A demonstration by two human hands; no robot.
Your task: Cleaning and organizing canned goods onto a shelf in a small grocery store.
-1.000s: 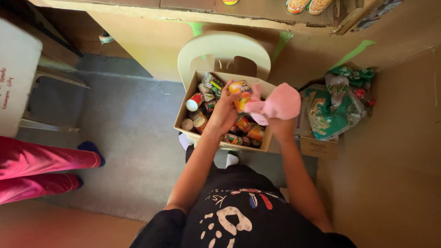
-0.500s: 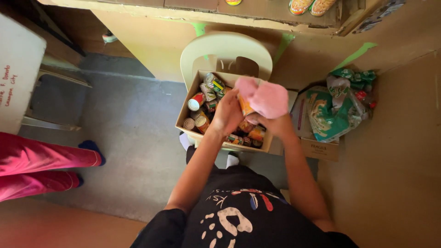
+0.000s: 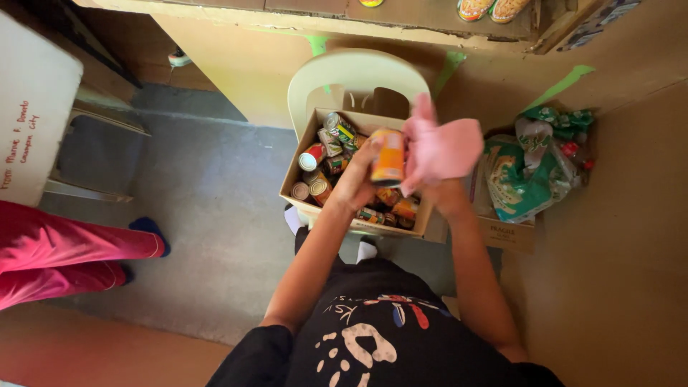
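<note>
My left hand point(image 3: 356, 183) grips an orange tin can point(image 3: 388, 155) and holds it upright over an open cardboard box point(image 3: 299, 166) packed with several tins. My right hand point(image 3: 436, 188) holds a pink cloth point(image 3: 443, 149) pressed against the can's right side; the cloth hides most of that hand. The box rests on a pale plastic chair point(image 3: 358, 70) straight ahead of me.
A green plastic bag with packets point(image 3: 534, 168) lies on a smaller carton point(image 3: 507, 233) to the right of the box. A person's legs in pink trousers point(image 3: 64, 254) reach in at the left. A white board point(image 3: 32, 107) leans at far left. A brown wall stands at right.
The can has turned upright in my left hand, and the pink cloth has shifted from above it to its right side. The view has moved a little closer to the box.
</note>
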